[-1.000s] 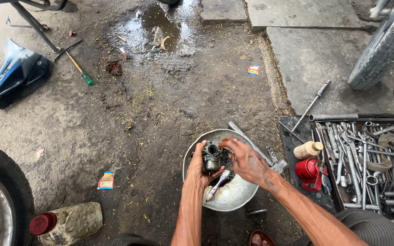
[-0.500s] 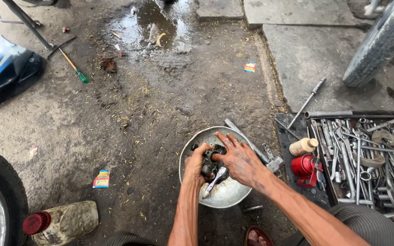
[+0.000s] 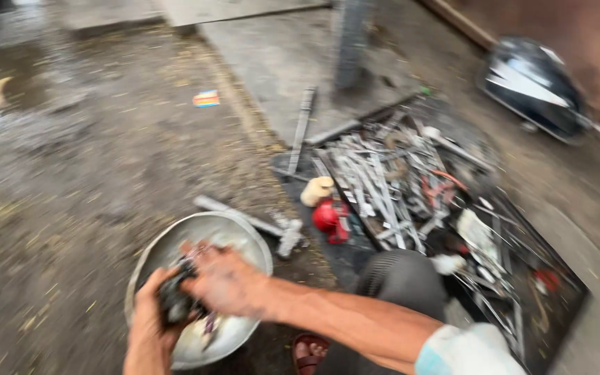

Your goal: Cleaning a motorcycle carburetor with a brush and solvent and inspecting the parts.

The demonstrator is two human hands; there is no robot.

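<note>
Gripping hard now: both hands are over the round, dented metal basin [image 3: 244,232] on the dirt ground, and the view is smeared with motion blur. The left hand [image 3: 148,314] is clenched around a small dark, greasy metal engine part [image 3: 173,300], holding it just above the basin's inside. The right hand [image 3: 225,281] is laid over the top of that same part, fingers curled down on it, so the part is pinched between the two. Just right of the basin lies a grey metal hammer-like tool [image 3: 258,223], and beyond it a red can [image 3: 331,219] and a cream-coloured knob [image 3: 316,190]. Further right of the basin sits a black tray of silver spanners [image 3: 390,184]. Well beyond that tray rests a dark blue motorcycle fuel tank [image 3: 532,83].
</note>
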